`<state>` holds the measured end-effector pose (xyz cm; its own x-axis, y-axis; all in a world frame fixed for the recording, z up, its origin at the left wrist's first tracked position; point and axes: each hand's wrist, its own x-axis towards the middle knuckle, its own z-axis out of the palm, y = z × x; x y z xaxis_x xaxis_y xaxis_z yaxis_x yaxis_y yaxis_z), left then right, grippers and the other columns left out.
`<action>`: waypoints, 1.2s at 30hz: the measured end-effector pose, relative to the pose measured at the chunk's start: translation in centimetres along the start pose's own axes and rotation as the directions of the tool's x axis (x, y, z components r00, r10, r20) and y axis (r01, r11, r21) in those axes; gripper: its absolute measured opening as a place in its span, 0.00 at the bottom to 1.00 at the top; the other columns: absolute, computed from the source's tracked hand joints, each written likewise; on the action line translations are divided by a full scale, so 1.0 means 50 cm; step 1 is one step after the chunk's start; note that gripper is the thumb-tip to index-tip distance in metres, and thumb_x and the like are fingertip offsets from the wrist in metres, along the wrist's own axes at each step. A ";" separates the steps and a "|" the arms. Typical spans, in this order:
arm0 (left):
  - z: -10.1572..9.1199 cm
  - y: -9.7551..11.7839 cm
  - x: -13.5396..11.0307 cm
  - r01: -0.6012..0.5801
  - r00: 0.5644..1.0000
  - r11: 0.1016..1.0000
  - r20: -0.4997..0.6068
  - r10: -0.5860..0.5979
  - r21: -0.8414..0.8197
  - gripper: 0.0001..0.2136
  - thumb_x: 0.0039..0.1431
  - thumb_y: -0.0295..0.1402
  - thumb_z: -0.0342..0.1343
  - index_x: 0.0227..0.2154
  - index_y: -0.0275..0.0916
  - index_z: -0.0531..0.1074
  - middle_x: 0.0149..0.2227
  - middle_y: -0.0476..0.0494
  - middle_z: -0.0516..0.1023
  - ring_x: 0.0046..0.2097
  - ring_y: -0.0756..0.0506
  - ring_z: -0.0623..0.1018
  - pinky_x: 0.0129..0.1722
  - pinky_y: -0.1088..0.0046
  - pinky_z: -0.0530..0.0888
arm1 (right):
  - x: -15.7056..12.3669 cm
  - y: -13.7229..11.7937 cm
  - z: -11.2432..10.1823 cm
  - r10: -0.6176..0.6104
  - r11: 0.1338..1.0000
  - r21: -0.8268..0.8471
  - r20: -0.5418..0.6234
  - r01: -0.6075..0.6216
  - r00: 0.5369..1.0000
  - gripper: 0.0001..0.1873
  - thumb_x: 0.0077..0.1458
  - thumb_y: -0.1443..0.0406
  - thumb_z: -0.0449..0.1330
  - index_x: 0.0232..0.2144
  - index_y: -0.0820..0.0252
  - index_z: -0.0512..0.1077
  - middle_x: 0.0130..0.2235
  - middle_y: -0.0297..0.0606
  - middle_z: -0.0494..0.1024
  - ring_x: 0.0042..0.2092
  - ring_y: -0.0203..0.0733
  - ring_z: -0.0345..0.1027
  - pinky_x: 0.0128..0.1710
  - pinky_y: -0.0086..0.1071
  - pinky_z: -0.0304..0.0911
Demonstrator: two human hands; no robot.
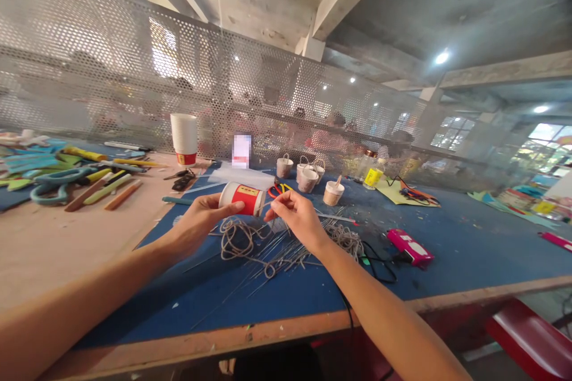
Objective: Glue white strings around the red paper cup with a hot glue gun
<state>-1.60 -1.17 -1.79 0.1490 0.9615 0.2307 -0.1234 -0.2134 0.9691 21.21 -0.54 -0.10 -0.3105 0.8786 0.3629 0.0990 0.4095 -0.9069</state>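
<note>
My left hand is closed around a white paper cup with a red band, held on its side above the blue mat. My right hand is pinched at the cup's base end, its fingers pressed on a thin strand that I cannot make out clearly. Below both hands lies a loose coil of twine on a scatter of thin metal wires. Several small twine-wrapped cups with handles stand just beyond.
A stack of white paper cups stands at the back left, near tools and coloured sticks. A pink glue gun with a black cable lies to the right. A perforated metal screen closes the far side; other people sit behind it.
</note>
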 end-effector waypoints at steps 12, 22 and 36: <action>-0.001 0.006 0.000 0.024 0.998 0.999 -0.053 -0.026 -0.042 0.18 0.49 0.45 0.72 0.41 0.40 0.86 0.40 0.36 0.88 0.45 0.32 0.84 0.47 0.56 0.78 | 0.011 0.021 -0.013 0.142 0.990 0.005 0.117 -0.143 0.983 0.17 0.53 0.58 0.69 0.41 0.59 0.71 0.29 0.28 0.74 0.23 0.30 0.66 0.27 0.29 0.67; 0.002 0.002 -0.001 0.022 1.000 1.000 -0.014 -0.022 -0.014 0.16 0.49 0.43 0.72 0.40 0.41 0.86 0.41 0.39 0.88 0.45 0.33 0.84 0.50 0.58 0.76 | 0.000 0.002 -0.011 -0.090 0.967 -0.245 -0.049 0.075 0.995 0.10 0.61 0.55 0.63 0.36 0.55 0.75 0.31 0.31 0.75 0.27 0.35 0.65 0.31 0.29 0.64; 0.000 -0.003 -0.001 0.050 0.996 0.997 0.073 -0.054 0.055 0.14 0.50 0.42 0.71 0.37 0.40 0.86 0.38 0.40 0.88 0.39 0.37 0.84 0.43 0.63 0.77 | -0.005 -0.007 -0.006 -0.314 0.898 -0.346 -0.067 0.274 0.947 0.09 0.61 0.58 0.64 0.33 0.56 0.76 0.34 0.32 0.74 0.30 0.35 0.64 0.35 0.30 0.64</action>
<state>-1.61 -1.20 -1.97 0.2270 0.9564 0.1840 -0.0621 -0.1743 0.9827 21.54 -0.86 0.20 -0.2618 0.7196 0.6431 0.3307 0.6929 -0.6407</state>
